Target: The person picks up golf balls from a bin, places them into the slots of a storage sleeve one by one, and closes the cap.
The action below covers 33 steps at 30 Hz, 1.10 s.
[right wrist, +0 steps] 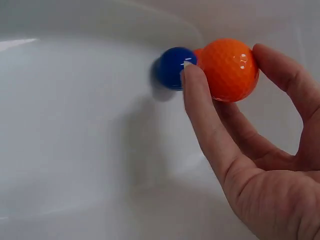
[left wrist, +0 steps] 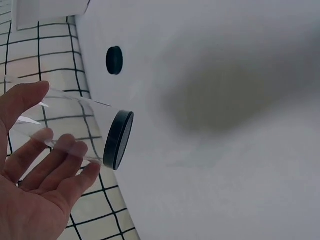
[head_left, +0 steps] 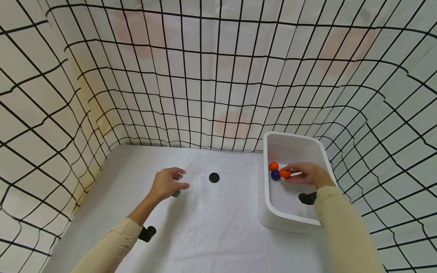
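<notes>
My left hand (head_left: 167, 184) curls its thumb and fingers around a clear cylindrical container (left wrist: 85, 117). The container's black base (left wrist: 119, 140) faces the tabletop, and its round open rim shows beyond the fingers in the head view. A black round lid (head_left: 214, 177) lies on the table to its right. Inside a white bin (head_left: 290, 218), my right hand (head_left: 302, 173) pinches a dimpled orange golf ball (right wrist: 230, 70) between thumb and fingers. Beside it are a blue ball (right wrist: 175, 69) and a second orange ball (head_left: 273, 166), mostly hidden in the right wrist view.
White cloth covers the table (head_left: 218, 223). A black wire grid (head_left: 218, 81) rises behind the table and along both sides, with pale sheeting behind it. The bin stands at the right, near the grid. Each wrist carries a small black camera (head_left: 147, 234).
</notes>
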Each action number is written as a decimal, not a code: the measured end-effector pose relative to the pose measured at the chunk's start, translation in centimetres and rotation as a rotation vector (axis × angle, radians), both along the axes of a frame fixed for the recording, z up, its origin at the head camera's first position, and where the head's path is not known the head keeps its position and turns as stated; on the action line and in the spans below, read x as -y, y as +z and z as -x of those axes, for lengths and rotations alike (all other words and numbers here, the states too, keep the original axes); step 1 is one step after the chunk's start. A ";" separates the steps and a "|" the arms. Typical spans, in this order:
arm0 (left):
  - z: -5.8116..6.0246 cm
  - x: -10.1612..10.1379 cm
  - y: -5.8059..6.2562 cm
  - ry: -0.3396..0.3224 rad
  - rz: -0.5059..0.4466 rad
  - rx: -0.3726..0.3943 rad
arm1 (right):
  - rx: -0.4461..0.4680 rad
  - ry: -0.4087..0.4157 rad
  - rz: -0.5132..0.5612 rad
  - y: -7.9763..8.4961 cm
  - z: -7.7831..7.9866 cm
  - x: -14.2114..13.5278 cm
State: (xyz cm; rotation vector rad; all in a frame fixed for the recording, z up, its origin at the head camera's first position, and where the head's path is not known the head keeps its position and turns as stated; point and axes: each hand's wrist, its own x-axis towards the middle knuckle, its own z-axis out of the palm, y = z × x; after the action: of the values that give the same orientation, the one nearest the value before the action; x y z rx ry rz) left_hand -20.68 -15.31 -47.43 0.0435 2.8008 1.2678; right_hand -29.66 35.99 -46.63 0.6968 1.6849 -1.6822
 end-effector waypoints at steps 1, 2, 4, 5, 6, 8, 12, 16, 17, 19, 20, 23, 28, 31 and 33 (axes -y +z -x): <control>0.0 -0.1 0.0 -0.003 0.001 -0.002 | -0.010 0.001 0.023 0.4 0.0 -0.1; 0.0 -0.2 0.0 -0.007 0.001 -0.005 | -0.017 0.005 0.046 0.8 0.0 -0.3; 0.1 -0.3 0.2 -0.009 0.002 -0.008 | -0.036 0.009 0.064 1.6 0.0 -0.4; 0.1 -0.4 0.2 -0.010 0.003 -0.009 | -0.045 0.005 0.065 2.0 0.0 -0.4; 0.1 -0.5 0.3 -0.012 0.003 -0.010 | -0.058 0.011 0.067 2.4 0.0 -0.3; 0.1 -0.7 0.4 -0.014 0.000 -0.012 | -0.091 0.023 0.059 3.1 -0.1 -0.1; 0.0 -1.3 0.7 -0.023 -0.006 -0.022 | -0.155 0.049 0.026 4.5 -0.2 0.5; 0.0 -1.8 0.9 -0.038 -0.002 -0.041 | -0.196 0.077 0.003 5.6 -0.4 1.4; 0.0 -2.0 0.9 -0.041 0.001 -0.046 | -0.212 0.090 0.000 5.9 -0.6 1.7; -0.1 -2.3 1.0 -0.047 0.004 -0.054 | -0.242 0.106 -0.008 6.4 -0.8 2.3; -0.1 -2.4 1.1 -0.047 0.006 -0.058 | -0.256 0.112 -0.009 6.7 -1.0 2.7; -0.1 -2.9 1.2 -0.050 0.007 -0.058 | -0.283 0.127 -0.003 7.5 -1.3 3.6; 0.0 -3.6 1.4 -0.060 -0.003 -0.054 | -0.333 0.171 0.006 8.9 -1.8 5.2; 0.0 -4.1 1.5 -0.066 -0.021 -0.051 | -0.374 0.196 0.002 9.7 -2.1 6.3; 0.0 -4.5 1.5 -0.070 -0.033 -0.048 | -0.394 0.212 0.003 10.1 -2.2 7.1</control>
State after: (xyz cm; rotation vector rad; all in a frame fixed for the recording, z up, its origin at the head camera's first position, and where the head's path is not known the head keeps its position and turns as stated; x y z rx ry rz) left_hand -20.67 -10.82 -45.91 0.1739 2.7914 1.3143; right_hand -27.47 28.93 -36.55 0.1774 1.9433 -1.7459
